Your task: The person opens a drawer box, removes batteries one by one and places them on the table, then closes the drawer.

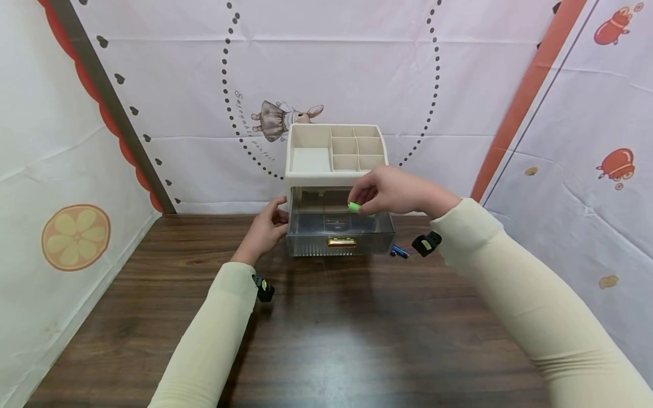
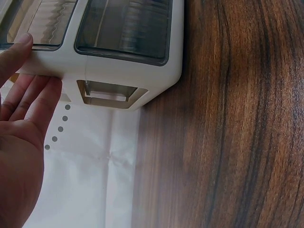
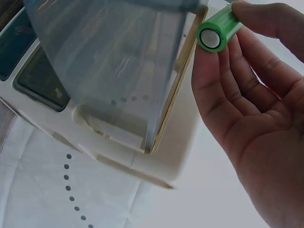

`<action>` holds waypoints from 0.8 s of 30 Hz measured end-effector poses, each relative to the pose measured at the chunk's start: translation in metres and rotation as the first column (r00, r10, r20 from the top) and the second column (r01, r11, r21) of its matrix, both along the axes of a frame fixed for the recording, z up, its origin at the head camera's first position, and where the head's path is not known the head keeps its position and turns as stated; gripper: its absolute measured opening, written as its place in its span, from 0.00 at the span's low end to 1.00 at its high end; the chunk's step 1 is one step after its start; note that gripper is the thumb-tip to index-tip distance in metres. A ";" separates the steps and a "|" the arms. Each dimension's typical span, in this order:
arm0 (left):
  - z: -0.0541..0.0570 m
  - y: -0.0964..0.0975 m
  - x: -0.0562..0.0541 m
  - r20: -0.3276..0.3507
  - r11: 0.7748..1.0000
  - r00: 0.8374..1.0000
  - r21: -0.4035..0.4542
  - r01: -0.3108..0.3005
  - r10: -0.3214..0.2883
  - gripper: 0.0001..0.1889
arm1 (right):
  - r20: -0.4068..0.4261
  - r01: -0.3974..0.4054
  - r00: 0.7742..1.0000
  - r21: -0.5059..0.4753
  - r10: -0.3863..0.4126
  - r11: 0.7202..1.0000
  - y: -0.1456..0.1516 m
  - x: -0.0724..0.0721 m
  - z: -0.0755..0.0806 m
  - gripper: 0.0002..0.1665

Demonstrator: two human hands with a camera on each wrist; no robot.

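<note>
A cream desktop organizer (image 1: 313, 180) stands against the back cloth. Its clear drawer (image 1: 306, 241), with a gold handle (image 1: 342, 242), sticks out toward me. My left hand (image 1: 265, 231) grips the organizer's left side; in the left wrist view the thumb lies on the front frame (image 2: 71, 64) while the other fingertips are hidden at the side. Over the drawer, my right hand (image 1: 393, 191) pinches a green cylindrical battery (image 1: 354, 207) between thumb and fingers. The right wrist view shows the flat silver end of this battery (image 3: 211, 39) beside the tilted-looking clear drawer wall (image 3: 123, 61).
Small blue batteries (image 1: 400, 251) lie on the brown wooden table (image 1: 331, 334), right of the drawer. On top of the organizer are a large open compartment (image 1: 311, 160) and several small ones (image 1: 345, 162). Printed white cloth (image 1: 331, 68) hangs behind and at both sides.
</note>
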State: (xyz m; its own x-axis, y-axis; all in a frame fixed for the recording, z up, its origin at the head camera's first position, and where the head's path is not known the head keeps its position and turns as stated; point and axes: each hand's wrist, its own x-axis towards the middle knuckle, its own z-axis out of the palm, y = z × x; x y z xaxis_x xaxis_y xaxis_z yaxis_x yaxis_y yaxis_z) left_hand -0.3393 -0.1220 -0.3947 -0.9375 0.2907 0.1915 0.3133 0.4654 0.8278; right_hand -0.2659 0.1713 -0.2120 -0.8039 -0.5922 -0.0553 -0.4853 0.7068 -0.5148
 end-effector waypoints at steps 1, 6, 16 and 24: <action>0.000 0.000 0.000 -0.001 1.000 1.000 0.003 -0.001 0.001 0.34 | 0.004 0.008 1.000 -0.005 -0.008 1.000 0.002 0.000 0.000 0.11; 0.000 0.000 0.001 0.017 1.000 1.000 0.002 0.002 -0.002 0.34 | 0.022 0.055 0.998 -0.027 -0.054 0.998 0.012 0.001 0.000 0.10; -0.001 0.000 -0.001 0.037 1.000 0.999 -0.006 0.003 -0.003 0.34 | 0.033 0.094 0.995 -0.102 -0.091 0.990 0.032 0.003 -0.002 0.12; -0.002 -0.001 -0.004 0.019 1.000 1.000 0.001 0.007 -0.007 0.35 | 0.066 0.135 0.990 -0.119 -0.128 0.984 0.044 0.003 -0.004 0.12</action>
State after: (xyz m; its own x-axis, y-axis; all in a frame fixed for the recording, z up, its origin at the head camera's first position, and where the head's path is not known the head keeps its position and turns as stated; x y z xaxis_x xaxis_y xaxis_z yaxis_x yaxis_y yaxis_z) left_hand -0.3433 -0.1229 -0.3968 -0.9389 0.2969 0.1739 0.3008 0.4628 0.8339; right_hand -0.2633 0.2157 -0.2160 -0.8729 -0.4864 -0.0374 -0.3589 0.6922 -0.6262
